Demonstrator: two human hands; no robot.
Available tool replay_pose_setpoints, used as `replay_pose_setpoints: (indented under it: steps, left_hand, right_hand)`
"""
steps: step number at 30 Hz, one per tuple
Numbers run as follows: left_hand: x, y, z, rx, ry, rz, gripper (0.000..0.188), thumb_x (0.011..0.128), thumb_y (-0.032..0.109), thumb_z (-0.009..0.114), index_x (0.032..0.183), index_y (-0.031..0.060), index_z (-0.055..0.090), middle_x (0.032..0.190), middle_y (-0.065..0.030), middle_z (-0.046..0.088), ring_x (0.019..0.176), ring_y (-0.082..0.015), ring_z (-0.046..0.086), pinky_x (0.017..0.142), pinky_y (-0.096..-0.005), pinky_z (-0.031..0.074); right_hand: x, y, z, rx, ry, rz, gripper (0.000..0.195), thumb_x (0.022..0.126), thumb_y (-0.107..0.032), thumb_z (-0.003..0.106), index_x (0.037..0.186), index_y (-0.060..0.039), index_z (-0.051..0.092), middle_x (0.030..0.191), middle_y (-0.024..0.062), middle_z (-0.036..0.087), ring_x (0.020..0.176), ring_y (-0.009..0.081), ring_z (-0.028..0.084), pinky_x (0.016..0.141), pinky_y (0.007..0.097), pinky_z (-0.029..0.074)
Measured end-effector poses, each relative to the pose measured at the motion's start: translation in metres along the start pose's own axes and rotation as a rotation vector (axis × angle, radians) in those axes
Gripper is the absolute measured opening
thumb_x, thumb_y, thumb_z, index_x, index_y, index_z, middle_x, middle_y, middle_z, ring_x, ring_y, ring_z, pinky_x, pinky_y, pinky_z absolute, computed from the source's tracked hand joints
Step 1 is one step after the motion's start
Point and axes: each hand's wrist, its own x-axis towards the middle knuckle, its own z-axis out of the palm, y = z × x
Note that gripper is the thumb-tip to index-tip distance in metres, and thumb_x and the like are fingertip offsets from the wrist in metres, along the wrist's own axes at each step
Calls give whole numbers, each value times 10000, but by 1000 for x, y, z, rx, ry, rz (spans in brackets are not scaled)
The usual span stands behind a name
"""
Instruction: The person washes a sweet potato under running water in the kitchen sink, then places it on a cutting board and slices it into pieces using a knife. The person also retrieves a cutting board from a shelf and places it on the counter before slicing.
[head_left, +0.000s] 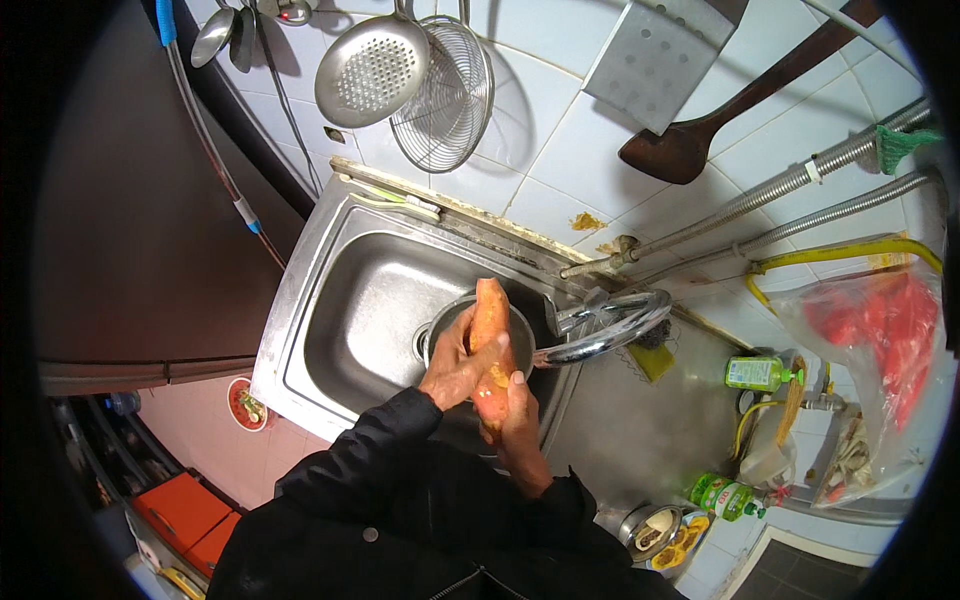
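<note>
Over the stainless steel sink (352, 300), both of my hands grip one long orange-skinned root vegetable (491, 311), which looks like a sweet potato. My left hand (454, 360) wraps its middle, thumb lying across the top. Around the near end closes my right hand (519, 420), with the thumb along its side. Yellowish patches mark the skin and the surface shines as if wet. Beneath it, a round metal bowl (525, 330) sits in the basin beside the drain (421, 341); the hands and vegetable hide most of its inside.
A chrome faucet (622, 330) curves in from the right towards the bowl. Toothbrush-like brushes (397, 202) lie on the sink's back rim. A skimmer (373, 71) and wire strainer (444, 97) hang above. Green bottles (754, 373) and a food plate (679, 544) stand on the right counter.
</note>
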Motion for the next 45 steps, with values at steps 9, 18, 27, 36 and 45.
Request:
replay_pose_setpoints:
  steps: [9, 18, 27, 36, 45]
  left_hand:
    - [20, 10, 8, -366, 76, -57, 482, 1072, 453, 566, 1233, 10, 665, 1066, -14, 688, 954, -77, 604, 876, -253, 504]
    - [-6, 26, 9, -125, 100, 40, 478, 996, 382, 703, 1260, 6, 572, 1088, -106, 665, 1002, -192, 653, 907, -342, 551]
    - [7, 24, 5, -844, 99, -217, 781, 991, 730, 451, 1231, -2, 582, 1088, -192, 680, 963, -303, 688, 885, -404, 589]
    - [5, -12, -25, -1107, 64, -333, 882, 932, 762, 515, 1247, -60, 574, 1105, -221, 689, 971, -341, 702, 882, -464, 615]
    - [2, -5, -34, -708, 70, -188, 696, 1023, 668, 450, 1271, 22, 523, 1098, -207, 681, 953, -336, 693, 849, -447, 599]
  right_hand:
    - [5, -20, 17, -265, 72, -421, 481, 1067, -350, 524, 1363, 28, 486, 920, 125, 654, 572, 177, 588, 520, 282, 473]
    - [-14, -8, 17, -1000, 212, -835, 964, 851, -178, 786, 1587, 48, 206, 1349, 277, 556, 1128, 427, 656, 925, 444, 565]
    - [-15, -12, 28, -427, -32, -687, 732, 963, -94, 701, 1567, 23, 304, 1251, 196, 630, 952, 208, 675, 846, 312, 549]
    - [-6, -6, 31, -525, -39, -780, 842, 828, -84, 839, 1544, 24, 410, 1321, 239, 637, 1158, 319, 683, 958, 384, 551]
    - [-7, -24, 32, 344, -316, 344, 591, 1010, -373, 618, 1407, 46, 490, 1119, 142, 662, 810, 198, 663, 723, 286, 553]
